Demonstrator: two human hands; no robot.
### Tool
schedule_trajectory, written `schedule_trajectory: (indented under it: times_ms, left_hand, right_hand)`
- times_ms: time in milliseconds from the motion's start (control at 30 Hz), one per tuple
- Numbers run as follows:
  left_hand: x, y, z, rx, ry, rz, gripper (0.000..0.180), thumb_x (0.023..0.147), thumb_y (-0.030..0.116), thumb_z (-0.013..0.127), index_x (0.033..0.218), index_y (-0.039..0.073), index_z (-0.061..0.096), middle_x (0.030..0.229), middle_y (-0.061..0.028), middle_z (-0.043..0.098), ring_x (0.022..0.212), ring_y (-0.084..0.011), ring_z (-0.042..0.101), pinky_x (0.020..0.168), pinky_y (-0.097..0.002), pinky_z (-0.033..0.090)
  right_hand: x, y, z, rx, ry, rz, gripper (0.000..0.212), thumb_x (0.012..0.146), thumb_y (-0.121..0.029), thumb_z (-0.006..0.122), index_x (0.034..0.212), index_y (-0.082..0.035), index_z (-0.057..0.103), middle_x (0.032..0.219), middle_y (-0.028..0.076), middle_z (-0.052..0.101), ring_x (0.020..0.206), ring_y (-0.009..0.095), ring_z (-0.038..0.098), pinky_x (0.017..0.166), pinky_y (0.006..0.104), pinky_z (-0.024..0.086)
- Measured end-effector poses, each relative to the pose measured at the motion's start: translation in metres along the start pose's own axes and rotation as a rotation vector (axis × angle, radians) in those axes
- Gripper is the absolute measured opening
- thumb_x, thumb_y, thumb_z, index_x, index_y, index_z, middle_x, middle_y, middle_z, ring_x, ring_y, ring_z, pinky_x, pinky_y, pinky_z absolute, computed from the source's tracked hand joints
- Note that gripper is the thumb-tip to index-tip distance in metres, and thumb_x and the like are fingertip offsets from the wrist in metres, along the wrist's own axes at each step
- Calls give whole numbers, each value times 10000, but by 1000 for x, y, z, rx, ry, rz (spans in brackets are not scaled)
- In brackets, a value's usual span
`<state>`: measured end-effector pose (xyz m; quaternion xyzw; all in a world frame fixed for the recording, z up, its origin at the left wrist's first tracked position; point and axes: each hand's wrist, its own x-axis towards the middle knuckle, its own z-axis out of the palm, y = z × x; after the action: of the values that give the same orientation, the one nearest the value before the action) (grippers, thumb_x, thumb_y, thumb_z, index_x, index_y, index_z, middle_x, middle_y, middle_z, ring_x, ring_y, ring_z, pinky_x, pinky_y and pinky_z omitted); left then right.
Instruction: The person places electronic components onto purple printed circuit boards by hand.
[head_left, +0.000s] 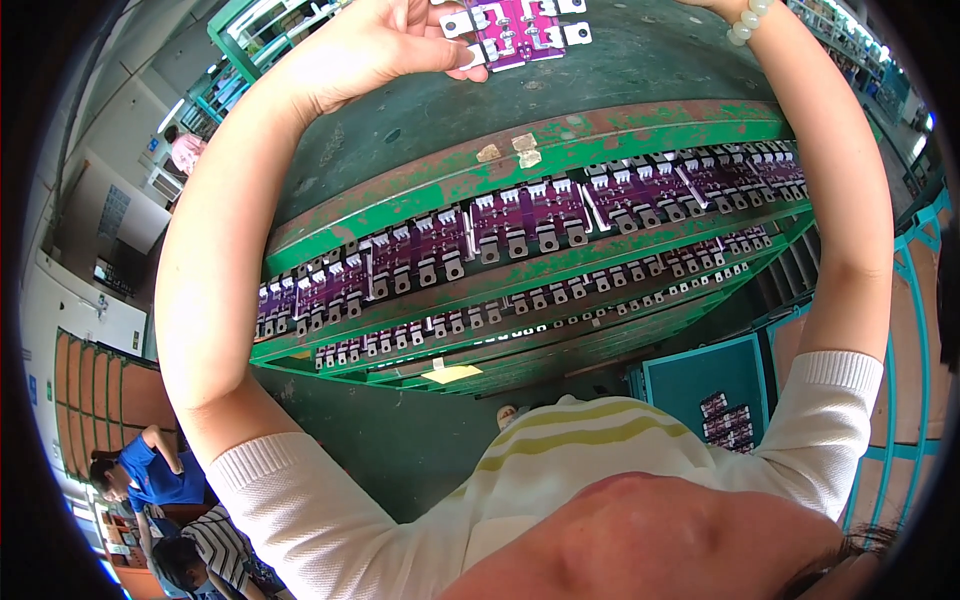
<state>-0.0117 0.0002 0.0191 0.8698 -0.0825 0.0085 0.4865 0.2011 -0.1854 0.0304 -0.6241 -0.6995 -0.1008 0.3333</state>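
Note:
At the top edge, my left hand [410,42] grips a purple circuit board [515,28] with silver metal tabs along its sides. The thumb presses on one tab, and fingertips show beneath. It is held over a dark green worktop [390,140]. Of my right hand [722,6], only a sliver near the wrist appears at the top right, beside a pale bead bracelet [748,22]. Its fingers lie beyond the picture, so what they touch is hidden. Below the worktop's edge, rows of similar purple boards [530,215] stand side by side on a shelf.
The green metal rack [540,265] has several tiers of boards, with a yellow paper [452,374] low down. A teal tray [660,385] with several boards sits at the lower right. People [165,475] are at the lower left; another person [186,150] is farther off.

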Motion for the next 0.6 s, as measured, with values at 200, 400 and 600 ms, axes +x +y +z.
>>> schedule_trajectory:
  times_ms: [200, 400, 600]
  left_hand:
    - [-1, 0, 2, 0, 7, 11, 650, 910, -153, 575, 1503, 34, 385, 1272, -87, 663, 1112, -169, 659, 977, -350, 563]
    - [1, 0, 6, 39, 39, 12, 642, 915, -139, 593, 1496, 39, 385, 1250, -92, 667, 1067, -169, 671, 947, -336, 577]
    - [6, -3, 11, 268, 187, 22, 278, 990, 6, 628, 1263, -3, 577, 1040, -85, 714, 859, -157, 697, 770, -302, 616]
  right_hand:
    - [-1, -1, 1, 60, -10, 24, 233, 1009, -254, 642, 1000, -28, 697, 766, 17, 675, 715, 89, 619, 663, 267, 515]
    - [-1, 8, 0, 38, -3, -20, 238, 1016, -254, 644, 998, -21, 690, 765, 2, 663, 697, 79, 590, 638, 257, 490]
    - [-5, 1, -5, 41, -51, 30, 208, 953, -227, 746, 978, -29, 686, 762, -79, 595, 699, 19, 489, 612, 215, 408]
